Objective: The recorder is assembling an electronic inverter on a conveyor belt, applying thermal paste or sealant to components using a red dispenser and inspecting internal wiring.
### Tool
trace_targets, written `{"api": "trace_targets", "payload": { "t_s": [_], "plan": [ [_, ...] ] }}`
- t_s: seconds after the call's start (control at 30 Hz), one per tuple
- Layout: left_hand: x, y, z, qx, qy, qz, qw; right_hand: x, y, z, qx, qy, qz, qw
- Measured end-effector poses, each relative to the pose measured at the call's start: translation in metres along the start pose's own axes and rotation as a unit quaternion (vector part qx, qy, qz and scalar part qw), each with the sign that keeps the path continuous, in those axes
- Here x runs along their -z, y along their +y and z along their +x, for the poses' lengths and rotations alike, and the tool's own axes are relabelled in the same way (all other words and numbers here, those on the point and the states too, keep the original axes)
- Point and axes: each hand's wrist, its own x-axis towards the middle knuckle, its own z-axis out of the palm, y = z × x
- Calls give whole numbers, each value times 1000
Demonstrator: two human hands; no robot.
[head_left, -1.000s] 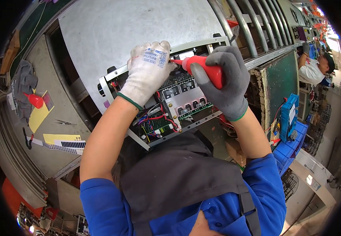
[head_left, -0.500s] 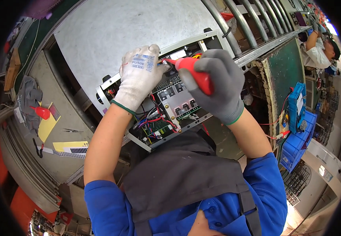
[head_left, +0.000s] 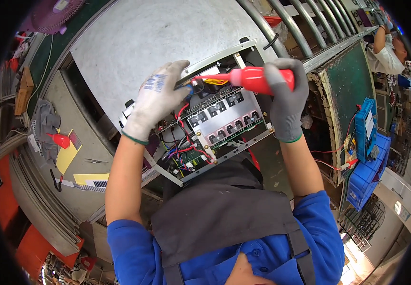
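My right hand (head_left: 288,102), in a grey glove, is closed around a red squeeze bottle (head_left: 257,80) with a long thin nozzle. The bottle lies nearly level, its nozzle tip pointing left at parts by the far wall of a metal chassis (head_left: 228,154). In a white glove, my left hand (head_left: 154,99) reaches over the chassis's left side, index finger and thumb apart. Its thumb is beside a small blue component (head_left: 197,89); whether they touch I cannot tell. Inside the chassis sit a silvery plate (head_left: 229,118) with black components, and red and black wires (head_left: 182,126).
A bare metal sheet (head_left: 153,35) lies beyond the chassis, with steel rollers (head_left: 293,28) at far right. Left is a bench holding another red bottle (head_left: 61,140) and grey cloth (head_left: 47,121). Blue bins (head_left: 369,171) stand at right. A co-worker (head_left: 387,54) is at upper right.
My right hand has moved right and tipped the bottle from steep to nearly level, uncovering more of the silvery plate. My left hand has shifted slightly left and down, its thumb and index finger spreading.
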Motion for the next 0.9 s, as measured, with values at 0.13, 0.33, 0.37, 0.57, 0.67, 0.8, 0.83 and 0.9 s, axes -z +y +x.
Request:
{"api": "trace_targets", "payload": {
  "t_s": [0.13,0.33,0.37,0.57,0.67,0.8,0.83,0.9],
  "plan": [
    [-4,0,1,6,7,-138,990,29,24,-7,-114,84,168,975],
    [-24,18,7,30,80,120,989,25,29,-16,3,50,-20,999],
    [-26,20,8,29,71,119,990,21,28,-16,46,29,-23,998],
    [-30,23,7,10,115,146,983,3,20,-6,197,-30,-73,977],
    [-31,23,7,18,118,155,981,5,16,-1,246,-47,-121,960],
    [-31,23,8,15,114,150,982,9,12,1,281,-53,-126,950],
    [-31,23,8,12,119,147,982,10,12,1,282,-44,-125,950],
    [-30,23,8,15,111,146,983,12,12,0,282,-33,-123,951]
  ]
}}
